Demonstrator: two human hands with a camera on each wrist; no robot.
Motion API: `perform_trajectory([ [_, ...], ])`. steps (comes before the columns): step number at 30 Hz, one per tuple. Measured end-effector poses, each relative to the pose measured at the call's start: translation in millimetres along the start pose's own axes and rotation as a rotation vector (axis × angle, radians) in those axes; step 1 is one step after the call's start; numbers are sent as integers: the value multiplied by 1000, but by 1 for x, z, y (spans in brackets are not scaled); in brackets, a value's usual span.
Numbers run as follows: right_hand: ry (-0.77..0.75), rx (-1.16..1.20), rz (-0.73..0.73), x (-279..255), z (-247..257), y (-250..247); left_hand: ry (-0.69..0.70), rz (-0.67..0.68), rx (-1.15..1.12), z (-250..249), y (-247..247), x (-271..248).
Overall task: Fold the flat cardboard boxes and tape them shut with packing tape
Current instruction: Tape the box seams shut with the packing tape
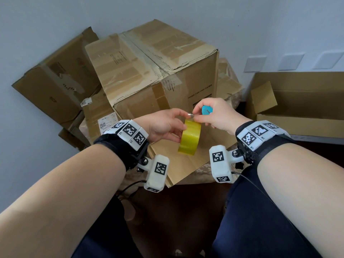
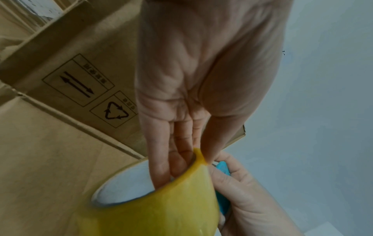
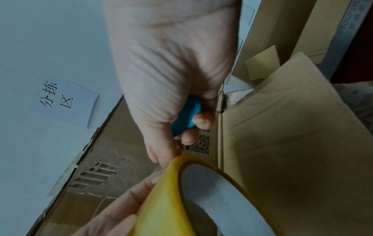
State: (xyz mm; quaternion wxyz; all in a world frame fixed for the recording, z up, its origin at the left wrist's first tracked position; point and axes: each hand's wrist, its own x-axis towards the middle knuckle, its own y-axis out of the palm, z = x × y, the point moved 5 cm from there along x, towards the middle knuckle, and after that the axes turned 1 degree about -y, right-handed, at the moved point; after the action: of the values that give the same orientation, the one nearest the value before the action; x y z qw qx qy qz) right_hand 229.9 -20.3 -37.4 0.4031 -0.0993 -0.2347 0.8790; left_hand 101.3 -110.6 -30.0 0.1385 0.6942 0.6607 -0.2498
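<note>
Fingers (image 2: 161, 167) of left hand (image 1: 163, 125) curled through glossy yellow tape roll (image 1: 189, 138), right hand (image 1: 217, 116) clutching smooth blue cutter (image 1: 206, 110)

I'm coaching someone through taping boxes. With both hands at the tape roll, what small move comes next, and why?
Probably peel the free end away: the left hand grips the yellow tape roll, while the right hand, holding a blue cutter, pinches at its top edge.

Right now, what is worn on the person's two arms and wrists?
Both forearms are bare. Each wrist has a black strap carrying white blocks printed with black square codes. A white camera box hangs below each wrist, and a thin black cable trails from it.
</note>
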Motion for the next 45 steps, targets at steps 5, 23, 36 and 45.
perform_trajectory([
  [5,6,24,13,0,0,1,-4,11,17,-1,0,0],
  [23,0,21,25,-1,-1,-1,-8,14,28,-3,2,-1],
  [36,120,15,96,1,-14,5,27,-10,104,-6,4,0],
  [45,214,52,73,-2,-16,1,180,-13,235,-21,4,-14],
])
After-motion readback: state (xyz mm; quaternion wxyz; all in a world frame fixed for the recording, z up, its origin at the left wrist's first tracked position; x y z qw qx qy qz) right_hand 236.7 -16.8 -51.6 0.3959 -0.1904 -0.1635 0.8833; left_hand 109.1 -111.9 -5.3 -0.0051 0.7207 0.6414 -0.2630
